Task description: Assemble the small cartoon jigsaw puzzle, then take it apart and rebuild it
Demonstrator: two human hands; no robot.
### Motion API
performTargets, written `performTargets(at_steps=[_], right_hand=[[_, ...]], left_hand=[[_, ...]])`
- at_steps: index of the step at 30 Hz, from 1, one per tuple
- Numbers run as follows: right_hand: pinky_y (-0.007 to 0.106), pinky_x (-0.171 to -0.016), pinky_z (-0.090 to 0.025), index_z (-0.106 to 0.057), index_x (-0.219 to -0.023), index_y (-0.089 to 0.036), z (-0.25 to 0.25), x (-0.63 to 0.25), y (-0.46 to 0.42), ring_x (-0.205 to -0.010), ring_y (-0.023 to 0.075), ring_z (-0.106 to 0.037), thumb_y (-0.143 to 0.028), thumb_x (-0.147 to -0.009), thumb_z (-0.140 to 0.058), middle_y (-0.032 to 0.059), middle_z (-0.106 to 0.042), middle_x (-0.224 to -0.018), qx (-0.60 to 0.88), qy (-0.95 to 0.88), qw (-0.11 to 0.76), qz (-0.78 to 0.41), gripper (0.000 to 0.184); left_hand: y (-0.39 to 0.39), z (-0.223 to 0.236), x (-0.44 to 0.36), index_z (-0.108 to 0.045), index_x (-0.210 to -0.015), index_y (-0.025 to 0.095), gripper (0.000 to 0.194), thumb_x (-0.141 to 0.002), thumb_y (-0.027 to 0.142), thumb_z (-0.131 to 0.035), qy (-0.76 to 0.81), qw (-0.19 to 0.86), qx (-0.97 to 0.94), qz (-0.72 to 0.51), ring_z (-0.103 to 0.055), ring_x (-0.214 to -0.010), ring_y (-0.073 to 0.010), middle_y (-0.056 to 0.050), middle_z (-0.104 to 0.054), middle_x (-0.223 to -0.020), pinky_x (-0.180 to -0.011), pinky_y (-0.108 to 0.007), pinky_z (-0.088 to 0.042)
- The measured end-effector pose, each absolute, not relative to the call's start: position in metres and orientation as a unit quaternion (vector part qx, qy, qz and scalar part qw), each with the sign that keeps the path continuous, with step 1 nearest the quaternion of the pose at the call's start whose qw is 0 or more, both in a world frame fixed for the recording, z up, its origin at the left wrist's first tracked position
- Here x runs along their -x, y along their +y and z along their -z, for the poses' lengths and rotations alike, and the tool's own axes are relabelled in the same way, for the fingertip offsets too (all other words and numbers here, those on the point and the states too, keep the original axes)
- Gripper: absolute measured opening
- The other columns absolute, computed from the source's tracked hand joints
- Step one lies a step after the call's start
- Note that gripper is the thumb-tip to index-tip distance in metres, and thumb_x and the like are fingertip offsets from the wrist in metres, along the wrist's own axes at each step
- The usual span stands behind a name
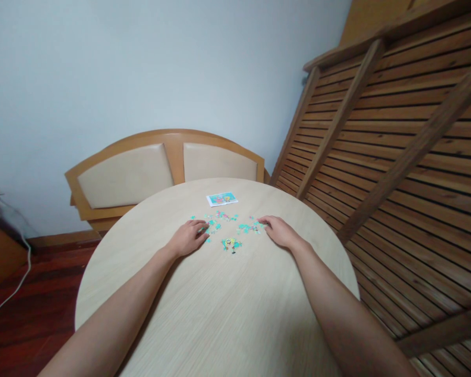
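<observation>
Several small jigsaw puzzle pieces point(245, 228), mostly turquoise with bits of pink and yellow, lie scattered on the round table. Nearer to me sits a small joined cluster of puzzle pieces point(231, 244) with a yellow figure on it. My left hand point(188, 237) rests at the left edge of the loose pieces, its fingers apart and touching or close to some of them. On the other side, my right hand point(278, 230) lies with fingers stretched toward the right-hand pieces. No piece shows held in either hand. A printed picture card point(222, 199) with cartoon figures lies beyond the pieces.
The pale wooden table point(204, 314) has a rounded edge. A padded headboard point(172, 157) stands behind it against the wall. At the right leans a large slatted wooden frame point(377, 146), close to the table. A white cable point(25, 262) hangs at the left.
</observation>
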State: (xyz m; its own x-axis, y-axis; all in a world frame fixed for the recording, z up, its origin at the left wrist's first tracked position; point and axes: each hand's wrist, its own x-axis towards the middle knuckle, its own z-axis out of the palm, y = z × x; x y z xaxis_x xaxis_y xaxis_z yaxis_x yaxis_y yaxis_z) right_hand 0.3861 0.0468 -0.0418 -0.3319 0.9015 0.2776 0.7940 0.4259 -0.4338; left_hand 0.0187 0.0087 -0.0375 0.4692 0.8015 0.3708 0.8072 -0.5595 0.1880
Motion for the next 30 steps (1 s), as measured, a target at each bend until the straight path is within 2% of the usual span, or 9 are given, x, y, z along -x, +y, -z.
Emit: performTargets(at_steps=[7,14,20,25,30], right_hand=[[0.036,-0.107,-0.044,-0.068,-0.12,-0.016,0.041,-0.386,0.046,-0.117,0.0208,-0.063,-0.01,-0.087,-0.051,0.0109,-0.07,-0.124,0.522,-0.81,0.244,-0.11,0.038],[0.037,-0.107,-0.044,-0.068,-0.12,-0.016,0.041,-0.386,0.045,-0.118,0.0207,-0.063,-0.011,-0.087,-0.053,0.0107,-0.07,-0.124,0.527,-0.806,0.245,-0.114,0.037],[0.035,-0.105,-0.046,-0.071,-0.117,-0.016,0.036,-0.383,0.042,-0.115,0.0205,-0.065,-0.008,-0.086,-0.053,0.01,-0.072,-0.121,0.525,-0.806,0.249,-0.114,0.036],[0.036,-0.101,-0.047,-0.075,-0.108,-0.019,0.031,-0.377,0.037,-0.11,0.0226,-0.066,-0.022,-0.09,-0.058,0.0095,-0.074,-0.114,0.514,-0.815,0.253,-0.091,0.025],[0.036,-0.102,-0.045,-0.076,-0.104,-0.024,0.031,-0.369,0.034,-0.111,0.0233,-0.064,-0.032,-0.089,-0.063,0.0079,-0.073,-0.113,0.5,-0.833,0.225,-0.068,0.022]], left_hand=[[0.007,0.029,-0.014,-0.071,-0.108,0.019,0.031,-0.092,0.032,-0.048,-0.478,-0.012,0.852,0.212,-0.063,-0.11,-0.027,-0.01,-0.07,-0.118,-0.103,-0.042,-0.048],[0.008,0.032,-0.019,-0.074,-0.105,0.02,0.029,-0.092,0.034,-0.052,-0.458,-0.014,0.862,0.216,-0.063,-0.11,-0.0266,-0.01,-0.07,-0.118,-0.102,-0.043,-0.048],[0.008,0.028,-0.012,-0.075,-0.09,0.021,0.026,-0.09,0.03,-0.051,-0.463,-0.012,0.86,0.213,-0.064,-0.107,-0.0265,-0.009,-0.071,-0.116,-0.1,-0.042,-0.049],[0.006,0.026,-0.017,-0.074,-0.094,0.021,0.025,-0.091,0.032,-0.052,-0.454,-0.019,0.865,0.21,-0.064,-0.104,-0.0252,-0.008,-0.072,-0.111,-0.098,-0.041,-0.049],[0.005,0.027,-0.02,-0.073,-0.095,0.021,0.024,-0.092,0.032,-0.053,-0.45,-0.021,0.866,0.214,-0.064,-0.104,-0.0248,-0.008,-0.073,-0.109,-0.099,-0.041,-0.049]])
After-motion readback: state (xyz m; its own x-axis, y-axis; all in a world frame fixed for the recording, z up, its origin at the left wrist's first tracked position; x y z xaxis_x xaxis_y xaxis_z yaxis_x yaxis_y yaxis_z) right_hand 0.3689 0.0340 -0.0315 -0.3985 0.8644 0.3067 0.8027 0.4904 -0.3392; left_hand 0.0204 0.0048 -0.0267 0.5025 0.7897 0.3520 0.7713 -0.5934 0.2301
